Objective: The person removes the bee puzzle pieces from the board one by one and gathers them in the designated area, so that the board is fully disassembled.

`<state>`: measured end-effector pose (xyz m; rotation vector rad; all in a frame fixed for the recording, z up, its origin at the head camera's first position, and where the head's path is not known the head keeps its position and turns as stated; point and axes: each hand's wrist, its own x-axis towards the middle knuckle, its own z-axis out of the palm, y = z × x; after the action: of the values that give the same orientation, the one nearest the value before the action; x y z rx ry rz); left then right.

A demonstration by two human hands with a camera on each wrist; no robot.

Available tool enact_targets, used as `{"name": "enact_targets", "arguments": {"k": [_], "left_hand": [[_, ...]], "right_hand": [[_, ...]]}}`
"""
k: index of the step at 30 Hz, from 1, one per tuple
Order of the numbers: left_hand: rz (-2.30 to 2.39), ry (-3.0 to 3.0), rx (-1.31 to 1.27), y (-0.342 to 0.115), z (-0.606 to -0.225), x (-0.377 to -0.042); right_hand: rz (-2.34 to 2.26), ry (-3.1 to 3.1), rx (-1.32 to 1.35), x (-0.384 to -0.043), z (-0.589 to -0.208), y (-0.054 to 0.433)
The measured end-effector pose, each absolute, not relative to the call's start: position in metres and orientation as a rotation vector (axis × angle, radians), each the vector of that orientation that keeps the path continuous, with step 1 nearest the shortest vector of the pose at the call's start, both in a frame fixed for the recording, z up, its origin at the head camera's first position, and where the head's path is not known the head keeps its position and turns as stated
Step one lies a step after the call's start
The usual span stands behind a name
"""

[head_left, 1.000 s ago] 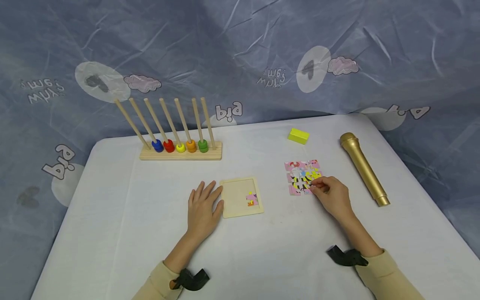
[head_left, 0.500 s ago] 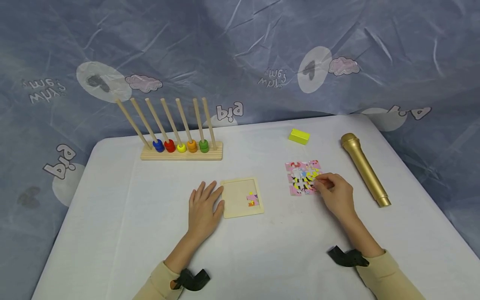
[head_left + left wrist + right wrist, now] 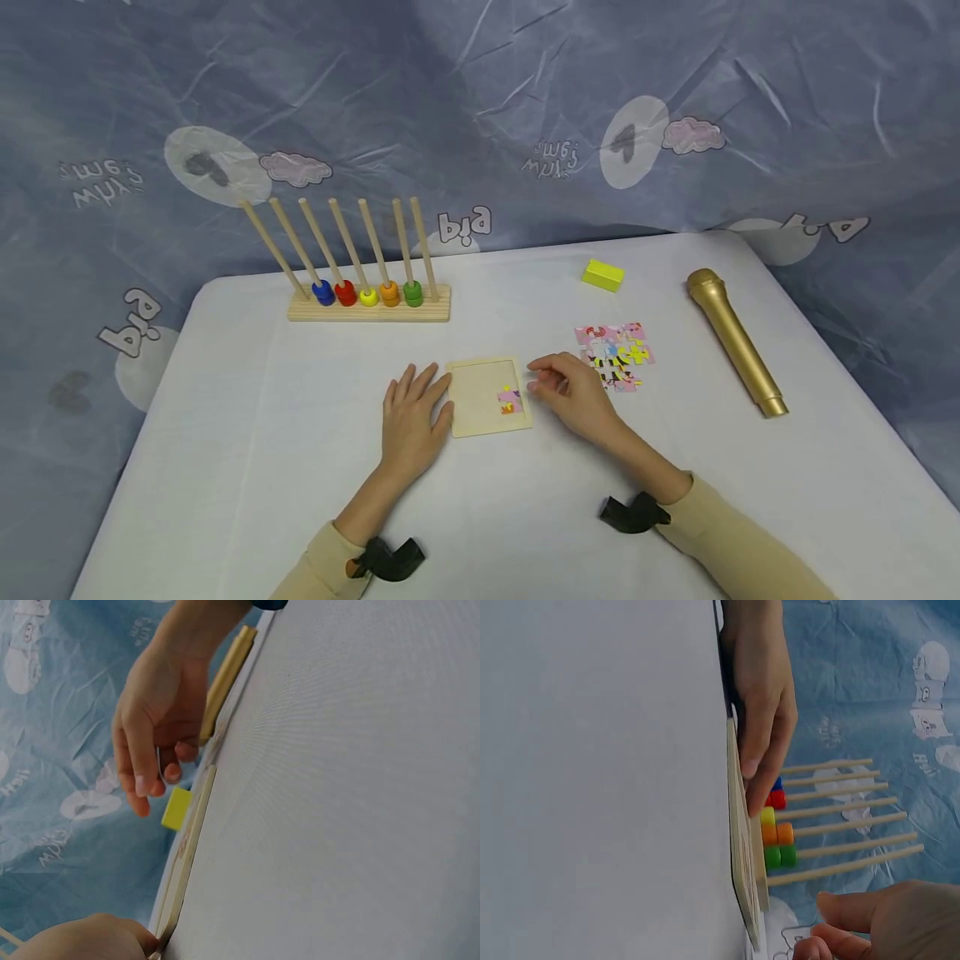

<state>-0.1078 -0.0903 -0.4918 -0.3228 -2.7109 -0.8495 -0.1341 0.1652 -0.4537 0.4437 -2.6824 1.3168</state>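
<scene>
In the head view my left hand [image 3: 412, 425] lies spread on the table, thumb and fingertips at the left edge of a shallow wooden puzzle tray [image 3: 474, 400]. One pink and yellow puzzle piece [image 3: 509, 402] sits in the tray's lower right. My right hand [image 3: 576, 396] hovers by the tray's right edge, thumb and fingers bent together. In the left wrist view a thin puzzle piece [image 3: 159, 760], edge-on, shows pinched in the right hand; its picture is hidden. Behind that hand lie the other joined puzzle pieces [image 3: 636, 351], partly covered by it.
A wooden peg stand [image 3: 367, 312] with coloured beads on upright rods is at the back left. A yellow block [image 3: 603, 275] lies behind the puzzle pieces. A gold microphone [image 3: 737, 342] lies at the right. Patterned blue-grey cloth [image 3: 495, 100] hangs behind the white table.
My right hand has lifted from the puzzle pieces and moved left to the tray's right edge, carrying a piece. My left hand has stayed at the tray's left edge.
</scene>
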Motion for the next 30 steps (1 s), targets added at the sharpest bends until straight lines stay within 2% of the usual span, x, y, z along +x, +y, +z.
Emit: {"name": "enact_targets", "arguments": {"k": [8, 30], "left_hand": [[-0.839, -2.722, -0.321, -0.09, -0.492, -0.108], [-0.832, -2.708, -0.32, -0.089, -0.494, -0.108]], "right_hand": [[1.416, -2.623, 0.507, -0.128, -0.462, 0.141], [1.297, -2.746, 0.52, -0.128, -0.468, 0.142]]}}
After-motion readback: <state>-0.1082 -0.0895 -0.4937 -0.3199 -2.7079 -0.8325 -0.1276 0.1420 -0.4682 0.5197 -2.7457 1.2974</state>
